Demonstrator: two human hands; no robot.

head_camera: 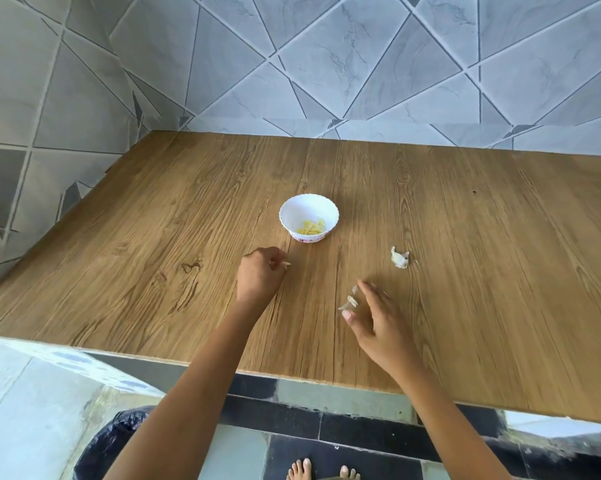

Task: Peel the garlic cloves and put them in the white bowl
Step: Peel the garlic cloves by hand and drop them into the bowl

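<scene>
My left hand [261, 277] is pinching a light, likely slippery clove [286, 263] by its end; my right hand [378, 323] is hovering open beside skins [350, 302].

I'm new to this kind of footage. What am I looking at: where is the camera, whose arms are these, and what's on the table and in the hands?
No machine here: a person wears a camera on the head, looking down at their own bare arms. On the wooden table stands a white bowl with yellowish peeled garlic cloves inside. To its right lies a garlic piece. The left hand pinches a small pale bit, probably a clove. The right hand is open, blurred, with peel scraps at its fingertips.
</scene>
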